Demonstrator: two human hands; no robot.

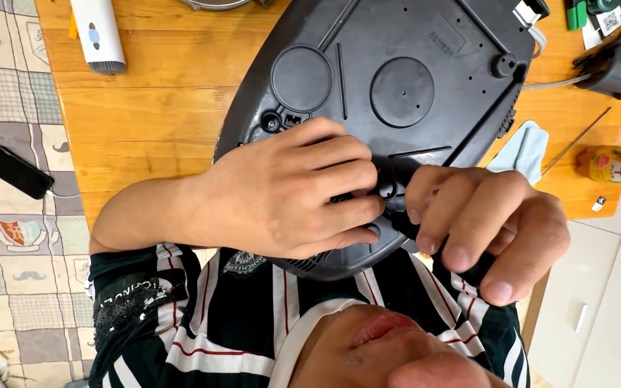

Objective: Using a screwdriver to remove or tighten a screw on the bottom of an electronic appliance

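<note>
Two hands, left (282,194) and right (490,223), were on one dark plastic appliance base (397,79) bearing two round raised discs (402,92). On the wooden surface (145,108) lay one white tool (98,32) at eleven o'clock, one bottle (616,165) at three, and one phone (17,172) at nine.

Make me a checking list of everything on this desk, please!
Surface: wooden table.
Job's things: dark plastic appliance base, underside up, at the table's near edge.
Clutter: white handheld brush, blue cloth, bottle, thin metal rod.
Fingers: left hand rests on the base; right hand grips a dark tool.
Cables: white cord, top right.
Surroundings: black phone on a patterned mat; white cabinet.
</note>
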